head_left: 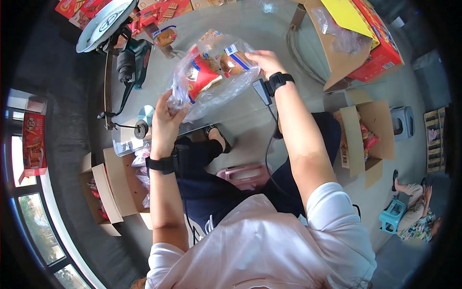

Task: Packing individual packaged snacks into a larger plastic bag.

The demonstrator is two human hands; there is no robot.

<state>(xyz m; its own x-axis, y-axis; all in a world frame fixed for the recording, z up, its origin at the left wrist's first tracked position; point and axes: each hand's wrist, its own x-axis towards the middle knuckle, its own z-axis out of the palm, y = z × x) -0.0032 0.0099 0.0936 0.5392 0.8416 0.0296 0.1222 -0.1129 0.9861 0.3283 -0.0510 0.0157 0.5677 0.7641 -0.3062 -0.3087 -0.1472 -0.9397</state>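
Note:
A clear plastic bag (214,98) is stretched between my two hands above the glass-like tabletop. My left hand (166,121) pinches its near left side, fingers and thumb closed on the film. At the far right of the bag, my right hand (265,61) grips the edge, close to a wrapped bun (233,63) with a blue stripe. A red and white snack packet (203,77) lies inside, left of the bun. Other small wrapped snacks (211,36) show through the film at the far end, too blurred to name. Another wrapped bun (165,36) sits apart on the tabletop, beyond the bag.
A round white pan (107,24) on a metal stand is at the far left. An open carton (317,53) stands far right. Cartons with packets flank my legs, left (114,185) and right (353,139). A person (416,219) sits on a teal stool (393,215) at right.

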